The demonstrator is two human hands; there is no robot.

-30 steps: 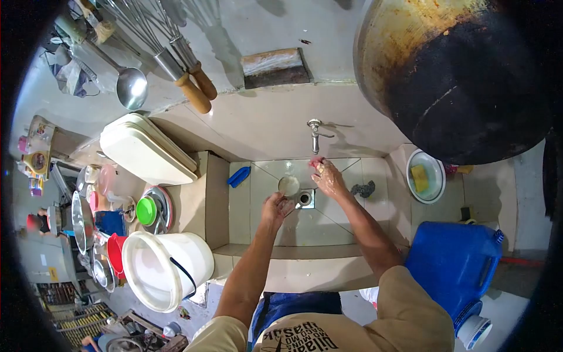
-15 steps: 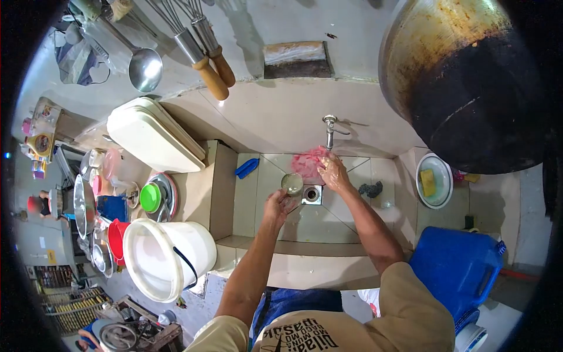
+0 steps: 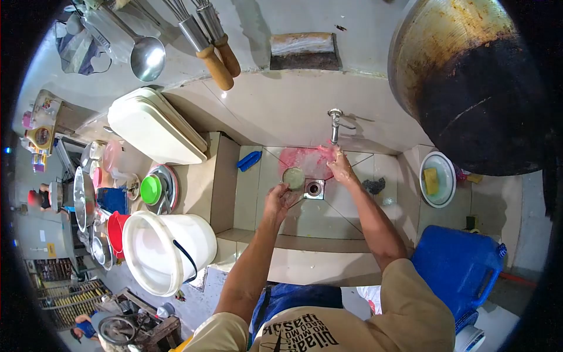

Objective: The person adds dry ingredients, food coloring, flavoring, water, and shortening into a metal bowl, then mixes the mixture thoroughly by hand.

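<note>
My left hand [image 3: 278, 200] grips a small round cup [image 3: 293, 178], see-through with a pale greenish look, and holds it over the sink floor left of the square drain [image 3: 314, 189]. Under the tap [image 3: 335, 126], my right hand [image 3: 341, 166] is closed on a thin, wet pink plastic bag [image 3: 298, 157]. The bag spreads leftward across the back of the sink, behind the cup. Part of it is hidden in my fingers.
A blue brush-like item [image 3: 249, 161] and a dark scouring pad [image 3: 373, 186] lie in the sink. Left stand white boards [image 3: 155, 129] and a white bucket [image 3: 170, 252]. Right are a basin with a sponge [image 3: 438, 196], a blue jerrycan [image 3: 457, 267] and a large blackened pot [image 3: 475, 94].
The pink bag has gone from a bunched lump to a wider, flatter spread toward the left. My hands stay in nearly the same places, and the view has shifted slightly.
</note>
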